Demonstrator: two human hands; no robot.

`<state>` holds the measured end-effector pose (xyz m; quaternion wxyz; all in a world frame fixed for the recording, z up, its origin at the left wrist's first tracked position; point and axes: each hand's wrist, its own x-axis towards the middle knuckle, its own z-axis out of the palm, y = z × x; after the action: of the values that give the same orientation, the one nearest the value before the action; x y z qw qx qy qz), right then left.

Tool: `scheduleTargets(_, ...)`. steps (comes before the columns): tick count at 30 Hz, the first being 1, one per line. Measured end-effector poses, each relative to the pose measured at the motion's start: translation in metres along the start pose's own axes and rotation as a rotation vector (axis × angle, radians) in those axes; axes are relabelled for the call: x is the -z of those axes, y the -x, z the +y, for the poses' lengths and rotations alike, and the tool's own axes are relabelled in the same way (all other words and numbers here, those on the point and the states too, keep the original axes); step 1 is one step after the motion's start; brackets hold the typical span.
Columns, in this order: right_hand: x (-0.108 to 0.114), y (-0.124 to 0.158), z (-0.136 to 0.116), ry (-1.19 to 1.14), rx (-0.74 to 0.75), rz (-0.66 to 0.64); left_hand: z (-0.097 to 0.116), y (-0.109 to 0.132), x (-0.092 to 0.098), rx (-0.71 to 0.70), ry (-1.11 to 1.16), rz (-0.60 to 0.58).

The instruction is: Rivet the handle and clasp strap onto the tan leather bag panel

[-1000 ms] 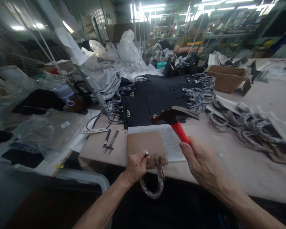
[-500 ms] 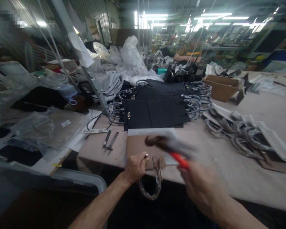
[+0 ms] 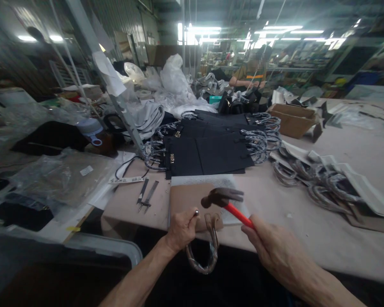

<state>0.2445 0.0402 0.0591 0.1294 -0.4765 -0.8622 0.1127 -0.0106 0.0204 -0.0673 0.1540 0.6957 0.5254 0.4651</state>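
My right hand [image 3: 275, 251] grips the red handle of a claw hammer [image 3: 223, 197], whose dark head hovers just above a tan leather piece [image 3: 187, 197] lying on a grey speckled slab [image 3: 211, 181] at the table's near edge. My left hand [image 3: 181, 230] is closed round a small metal punch [image 3: 196, 212], standing it on the tan piece's front edge. A plastic-wrapped tan bag handle [image 3: 208, 256] hangs from that piece over the table edge, between my hands.
Behind the slab lie stacked black bag panels [image 3: 211, 153] with wrapped handles. More wrapped handles [image 3: 326, 183] spread to the right. Metal tweezers [image 3: 147, 194] lie left of the slab. A cardboard box [image 3: 291, 119] and a seated person [image 3: 249, 72] are farther back. Plastic bags [image 3: 57, 175] clutter the left.
The hammer swung down from a raised position to strike near the punch and now sits low just above the tan piece. My left hand has kept the punch in place.
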Motion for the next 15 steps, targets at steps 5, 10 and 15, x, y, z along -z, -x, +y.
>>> scheduleTargets(5,-0.018,-0.005,0.069,-0.344,-0.538,-0.118,-0.004,0.002,-0.003,-0.023,0.004,-0.008)
scheduleTargets(10,-0.041,-0.007,0.134,-0.049,-0.736,-0.115,-0.004,0.000,-0.004,-0.076,0.014,0.013)
scheduleTargets(15,-0.062,-0.019,0.092,0.227,-0.254,0.217,-0.002,-0.001,0.002,-0.047,0.029,-0.020)
